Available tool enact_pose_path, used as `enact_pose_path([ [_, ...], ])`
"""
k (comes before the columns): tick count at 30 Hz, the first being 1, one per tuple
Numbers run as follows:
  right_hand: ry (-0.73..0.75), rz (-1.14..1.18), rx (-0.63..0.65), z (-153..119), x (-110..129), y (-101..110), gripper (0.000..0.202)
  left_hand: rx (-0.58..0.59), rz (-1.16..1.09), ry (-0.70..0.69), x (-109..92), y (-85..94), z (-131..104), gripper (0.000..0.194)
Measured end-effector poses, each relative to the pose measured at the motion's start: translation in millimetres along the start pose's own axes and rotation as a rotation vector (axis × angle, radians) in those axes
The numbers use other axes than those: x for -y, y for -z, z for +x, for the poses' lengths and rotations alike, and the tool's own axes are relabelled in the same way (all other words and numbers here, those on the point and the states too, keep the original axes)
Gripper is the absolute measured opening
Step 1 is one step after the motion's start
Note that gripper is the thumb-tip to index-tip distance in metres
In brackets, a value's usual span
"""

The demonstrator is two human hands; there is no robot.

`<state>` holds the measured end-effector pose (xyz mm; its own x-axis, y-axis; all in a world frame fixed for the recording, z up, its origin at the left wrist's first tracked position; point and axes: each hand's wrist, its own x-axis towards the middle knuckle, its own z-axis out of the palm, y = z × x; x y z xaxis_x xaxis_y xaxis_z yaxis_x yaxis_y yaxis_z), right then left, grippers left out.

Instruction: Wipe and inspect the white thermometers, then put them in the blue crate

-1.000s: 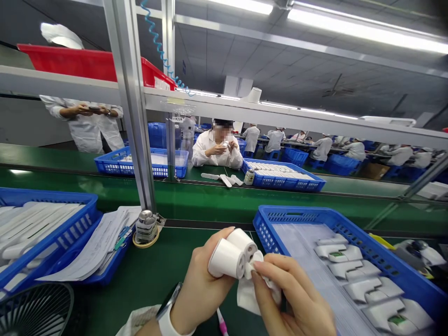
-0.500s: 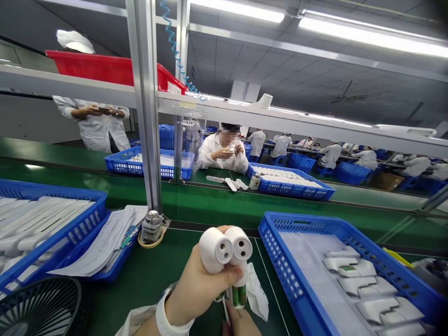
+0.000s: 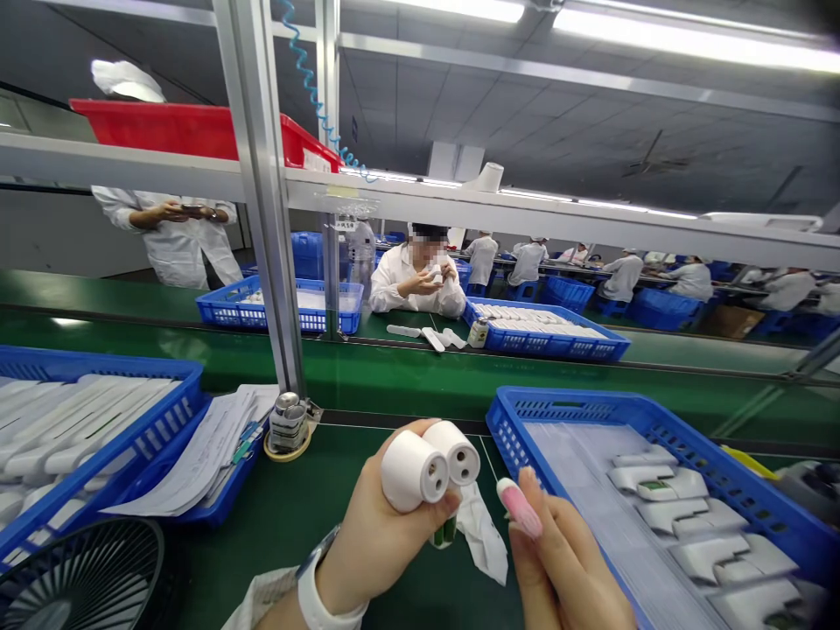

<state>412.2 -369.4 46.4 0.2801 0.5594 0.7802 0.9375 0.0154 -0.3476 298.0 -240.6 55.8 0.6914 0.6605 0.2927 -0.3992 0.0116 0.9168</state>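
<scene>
My left hand [image 3: 387, 534] is closed around two white plastic housings, held side by side. Each has a rounded head with two small holes in its end face; I see the left housing [image 3: 412, 472] and the right housing [image 3: 454, 451]. A bit of green shows below the heads, while my fingers and palm hide most of the bodies. To their right, my right hand [image 3: 564, 560] pinches a small pink piece with a white tip [image 3: 518, 507], whose kind I cannot make out. It is apart from the housings. Between the hands, a crumpled white tissue [image 3: 482, 534] lies on the green bench.
At right stands a blue crate [image 3: 525, 490] holding white housings. Another blue crate [image 3: 184, 385] with white parts is at left, beside papers [image 3: 203, 446], a small metal-topped jar [image 3: 287, 424] and a black fan [image 3: 72, 577]. A co-worker [image 3: 420, 276] sits opposite, beyond a metal post [image 3: 259, 192].
My right hand has moved out from beneath the housings to the right, bringing the pink, white-tipped piece into view. My left hand keeps both housings, their heads turned slightly.
</scene>
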Motion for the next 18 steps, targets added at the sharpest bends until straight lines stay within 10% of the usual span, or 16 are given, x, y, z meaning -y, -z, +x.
enact_pose_path([
  [18,0.089,-0.110,0.043,3,-13,-3,0.056,-0.029,0.131,-0.021,-2,-1.0,1,0.044],
])
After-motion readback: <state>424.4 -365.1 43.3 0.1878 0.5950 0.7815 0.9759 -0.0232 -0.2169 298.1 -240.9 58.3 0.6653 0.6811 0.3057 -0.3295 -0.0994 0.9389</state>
